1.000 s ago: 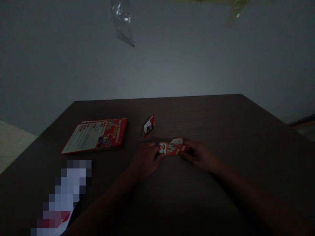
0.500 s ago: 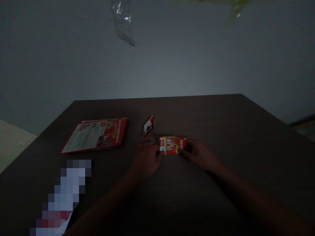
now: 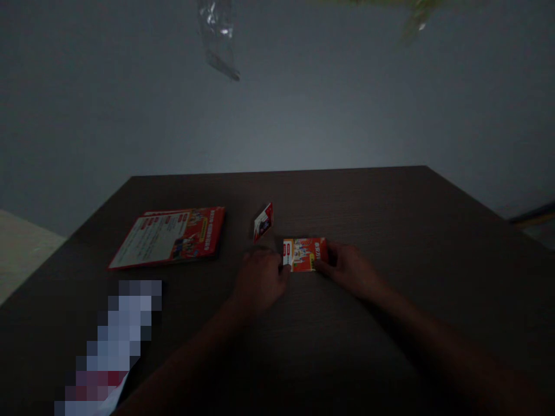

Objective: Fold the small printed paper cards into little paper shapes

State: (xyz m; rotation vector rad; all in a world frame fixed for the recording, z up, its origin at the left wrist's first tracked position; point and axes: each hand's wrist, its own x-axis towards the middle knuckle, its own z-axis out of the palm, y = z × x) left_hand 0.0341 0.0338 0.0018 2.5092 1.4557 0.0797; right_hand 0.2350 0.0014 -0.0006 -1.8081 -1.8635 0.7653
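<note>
Between my hands is a small red folded leaflet (image 3: 303,255), printed with a castle picture and a white strip at its left end. My left hand (image 3: 259,276) grips its left edge, thumb on the near corner and fingers curled. At the right edge, my right hand (image 3: 350,267) pinches it between thumb and fingers. Just beyond my left hand, a small red and white folded card (image 3: 262,223) stands tilted on the table.
On the left of the dark wooden table (image 3: 338,202) lies a stack of red and white leaflets (image 3: 165,240). A blurred-out pale object (image 3: 117,341) is at the near left. A clear plastic bag (image 3: 219,43) hangs against the wall (image 3: 325,104) behind.
The leaflet between my hands looks slightly narrower and flatter, with its right edge shifted a little left. Both hands stay almost in place, still on it.
</note>
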